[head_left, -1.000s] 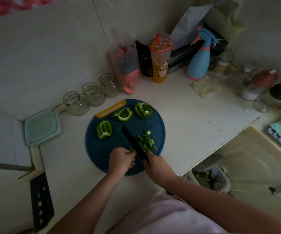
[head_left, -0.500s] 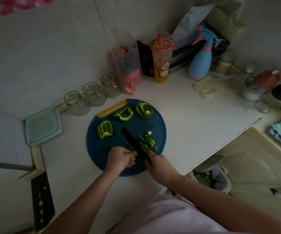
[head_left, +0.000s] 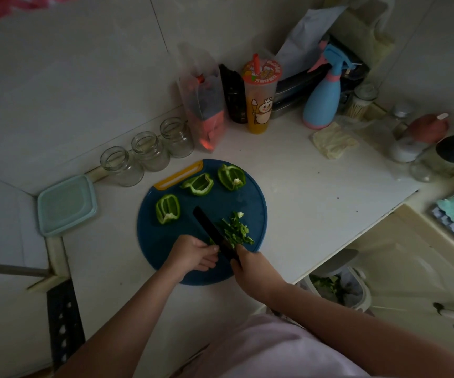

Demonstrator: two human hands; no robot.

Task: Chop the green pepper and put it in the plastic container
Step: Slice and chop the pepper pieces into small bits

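Now, at the blue board's (head_left: 165,241) near edge, the right hand (head_left: 253,266) grips the knife (head_left: 209,227) and the left hand (head_left: 193,256) curls over a pepper strip (head_left: 211,241) beside the chopped pile (head_left: 236,231). It looks crisp, light and slick-skinned to me, so pin it near the cut. The plastic container (head_left: 66,204) sits left.

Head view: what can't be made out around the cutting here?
Head view only:
- Pepper piece being cut: nearly all hidden under the left hand and knife.
- Knife handle: covered by the right hand.
- Plastic container: contents unreadable, too dim.
- Bin: partly behind the counter edge, too dark.
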